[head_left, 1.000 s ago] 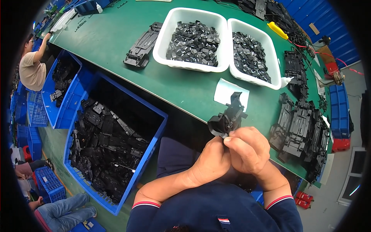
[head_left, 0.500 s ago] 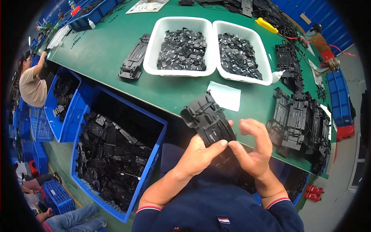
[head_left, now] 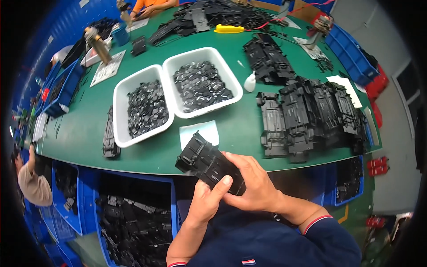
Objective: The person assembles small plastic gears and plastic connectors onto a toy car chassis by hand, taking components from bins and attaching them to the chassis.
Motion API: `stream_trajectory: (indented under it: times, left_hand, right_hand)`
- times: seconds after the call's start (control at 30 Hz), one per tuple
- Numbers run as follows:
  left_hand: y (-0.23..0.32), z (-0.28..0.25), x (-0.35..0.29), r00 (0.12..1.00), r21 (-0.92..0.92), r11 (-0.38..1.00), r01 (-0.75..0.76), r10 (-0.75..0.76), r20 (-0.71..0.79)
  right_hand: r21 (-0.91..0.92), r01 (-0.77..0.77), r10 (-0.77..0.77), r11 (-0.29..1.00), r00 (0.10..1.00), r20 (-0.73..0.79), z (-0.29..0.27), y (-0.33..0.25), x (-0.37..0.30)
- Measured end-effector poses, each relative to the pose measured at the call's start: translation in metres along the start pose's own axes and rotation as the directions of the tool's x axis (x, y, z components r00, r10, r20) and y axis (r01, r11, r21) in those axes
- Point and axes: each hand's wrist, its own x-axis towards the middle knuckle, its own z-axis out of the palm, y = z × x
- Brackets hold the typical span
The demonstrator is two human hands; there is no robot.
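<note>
A long black moulded plastic part [head_left: 205,161] is held tilted in front of my chest, just off the table's near edge. My left hand [head_left: 208,201] grips its lower left side, the thumb lying across the face. Along the right edge, my right hand [head_left: 254,183] closes on the same part, fingers behind and thumb near its lower end. My palms hide the lower end. Just beyond it lies a pale sheet of paper [head_left: 200,130] on the green table [head_left: 235,144].
Two white tubs [head_left: 120,104] [head_left: 235,84] hold small black pieces. Similar black parts stand in rows [head_left: 307,115] at right; one more [head_left: 110,138] is at left. A white squeeze bottle [head_left: 250,82] stands by the tubs. Below the table are blue crates [head_left: 174,209]. Another person [head_left: 153,6] sits across.
The view has swung to the right. My right hand, loosely spread beside the part before, now clasps its right edge. My left hand keeps its hold.
</note>
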Motion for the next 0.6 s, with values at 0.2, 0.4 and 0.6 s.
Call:
stream_trajectory:
  times: [0.2, 0.4, 0.6]
  left_hand:
    - [-0.008, 0.007, 0.004, 0.996, 0.012, 0.997, 0.078, -0.079, 0.051]
    - [-0.002, -0.013, -0.011, 0.986, 0.087, 0.995, 0.048, -0.061, 0.152]
    - [-0.011, -0.030, -0.013, 0.991, 0.003, 0.996, 0.088, -0.088, 0.100]
  right_hand:
    - [0.093, -0.262, 0.267, 0.961, 0.963, -0.043, -0.056, 0.004, -0.009]
    - [0.033, -0.414, 0.396, 0.910, 0.840, -0.371, -0.164, 0.030, -0.015]
    - [-0.220, -0.727, 0.476, 0.650, 0.615, -0.628, -0.265, 0.077, -0.020]
